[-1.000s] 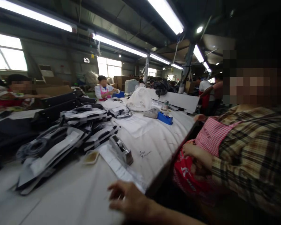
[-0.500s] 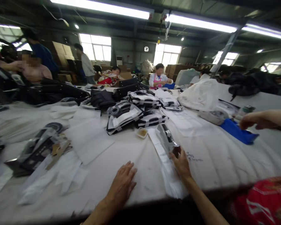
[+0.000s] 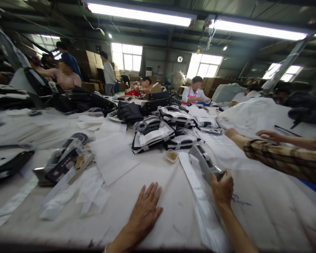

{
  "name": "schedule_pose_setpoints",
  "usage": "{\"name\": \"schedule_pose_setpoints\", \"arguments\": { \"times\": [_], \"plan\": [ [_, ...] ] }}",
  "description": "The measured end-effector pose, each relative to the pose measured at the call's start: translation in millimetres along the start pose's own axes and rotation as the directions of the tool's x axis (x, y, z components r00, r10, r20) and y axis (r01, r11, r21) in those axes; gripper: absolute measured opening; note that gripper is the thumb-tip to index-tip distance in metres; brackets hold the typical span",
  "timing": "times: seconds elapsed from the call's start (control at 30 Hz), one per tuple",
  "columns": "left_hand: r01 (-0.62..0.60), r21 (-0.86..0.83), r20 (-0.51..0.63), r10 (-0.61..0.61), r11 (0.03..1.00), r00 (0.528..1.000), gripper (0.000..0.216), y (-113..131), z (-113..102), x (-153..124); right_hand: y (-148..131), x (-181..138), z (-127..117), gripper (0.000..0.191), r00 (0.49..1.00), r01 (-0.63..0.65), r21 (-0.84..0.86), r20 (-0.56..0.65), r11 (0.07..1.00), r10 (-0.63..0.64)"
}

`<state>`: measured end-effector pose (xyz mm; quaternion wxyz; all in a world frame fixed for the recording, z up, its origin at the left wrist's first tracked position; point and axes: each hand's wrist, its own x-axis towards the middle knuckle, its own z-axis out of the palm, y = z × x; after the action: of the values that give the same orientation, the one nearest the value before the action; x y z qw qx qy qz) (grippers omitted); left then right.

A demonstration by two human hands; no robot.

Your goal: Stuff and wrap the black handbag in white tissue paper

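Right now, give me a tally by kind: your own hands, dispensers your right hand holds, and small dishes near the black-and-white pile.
Own hands: 2, left hand and right hand
Grey tape dispenser: 1
Small dish: 1
Total: 4

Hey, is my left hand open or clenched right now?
Open: your left hand lies palm down on the table, fingers stretched out.

Dim hall; tube lights (image 3: 139,14) glaring at 12 and 2 o'clock, windows (image 3: 126,58) blown out at 11, roof (image 3: 234,10) murky. Corners stretched, blurry, especially 4 o'clock.
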<state>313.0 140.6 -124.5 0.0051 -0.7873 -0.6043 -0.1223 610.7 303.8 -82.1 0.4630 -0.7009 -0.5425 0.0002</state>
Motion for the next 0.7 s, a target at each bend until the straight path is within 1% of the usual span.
{"name": "schedule_pose_setpoints", "arguments": {
  "times": [0.03,0.07,0.1,0.13,0.17,0.2,0.27,0.3,0.33,0.37,0.4,0.43,0.47,0.5,0.53,0.63,0.7],
  "plan": [
    [-0.020,-0.010,0.019,0.020,1.000,1.000,0.063,0.9,-0.5,-0.3,-6.4,-5.2,2.2,0.070,0.989,0.142,0.002,-0.033,0.990,-0.142],
    [-0.046,-0.023,0.035,0.047,0.999,0.998,0.063,1.8,-0.8,-0.9,-12.9,-11.7,5.0,0.064,0.959,0.282,-0.012,-0.022,0.959,-0.282],
    [-0.072,-0.039,0.044,0.074,0.997,0.996,0.063,2.7,-0.9,-1.6,-19.0,-18.6,8.3,0.059,0.918,0.397,-0.034,0.023,0.917,-0.397],
    [-0.096,-0.055,0.047,0.099,0.994,0.994,0.063,3.5,-0.8,-2.4,-24.2,-25.3,11.6,0.055,0.876,0.481,-0.061,0.080,0.875,-0.476],
    [-0.114,-0.070,0.044,0.118,0.991,0.992,0.064,4.1,-0.5,-3.2,-28.0,-31.2,14.5,0.053,0.843,0.536,-0.093,0.126,0.839,-0.524],
    [-0.128,-0.082,0.040,0.131,0.988,0.991,0.064,4.5,-0.2,-3.8,-30.4,-36.1,16.7,0.052,0.822,0.567,-0.125,0.150,0.814,-0.550],
    [-0.143,-0.095,0.036,0.147,0.985,0.989,0.064,4.7,0.5,-4.6,-30.9,-42.6,19.1,0.053,0.806,0.592,-0.163,0.150,0.789,-0.573],
    [-0.145,-0.098,0.037,0.149,0.985,0.988,0.064,4.5,0.8,-4.8,-29.5,-44.6,19.8,0.054,0.793,0.609,-0.165,0.153,0.776,-0.590],
    [-0.148,-0.098,0.040,0.152,0.984,0.988,0.065,4.2,1.1,-4.8,-27.2,-45.9,21.0,0.054,0.768,0.640,-0.155,0.175,0.753,-0.616],
    [-0.150,-0.097,0.041,0.155,0.984,0.987,0.066,3.9,1.4,-4.6,-24.3,-46.4,22.9,0.053,0.729,0.681,-0.136,0.218,0.720,-0.649],
    [-0.152,-0.096,0.041,0.156,0.984,0.987,0.067,3.6,1.8,-4.5,-20.9,-46.2,25.9,0.053,0.677,0.728,-0.109,0.278,0.677,-0.682],
    [-0.152,-0.095,0.039,0.156,0.984,0.987,0.068,3.2,2.3,-4.3,-17.1,-45.1,30.0,0.051,0.622,0.766,-0.082,0.346,0.638,-0.702],
    [-0.152,-0.095,0.036,0.156,0.984,0.987,0.069,2.8,2.9,-4.1,-13.1,-43.1,35.0,0.050,0.580,0.788,-0.065,0.412,0.612,-0.703],
    [-0.152,-0.098,0.034,0.156,0.984,0.987,0.069,2.4,3.9,-3.9,-9.2,-40.3,40.5,0.048,0.560,0.794,-0.067,0.467,0.604,-0.684],
    [-0.150,-0.103,0.036,0.155,0.983,0.987,0.069,1.8,5.2,-3.8,-6.0,-37.0,45.9,0.046,0.565,0.787,-0.092,0.504,0.611,-0.653],
    [-0.150,-0.121,0.055,0.158,0.981,0.986,0.066,-0.8,11.3,-3.5,-7.2,-27.7,58.2,0.042,0.634,0.740,-0.208,0.534,0.640,-0.559],
    [-0.163,-0.110,0.050,0.169,0.980,0.984,0.066,-2.9,16.8,-3.2,-21.4,-24.8,64.1,0.040,0.640,0.737,-0.204,0.518,0.644,-0.568]
  ]
}}
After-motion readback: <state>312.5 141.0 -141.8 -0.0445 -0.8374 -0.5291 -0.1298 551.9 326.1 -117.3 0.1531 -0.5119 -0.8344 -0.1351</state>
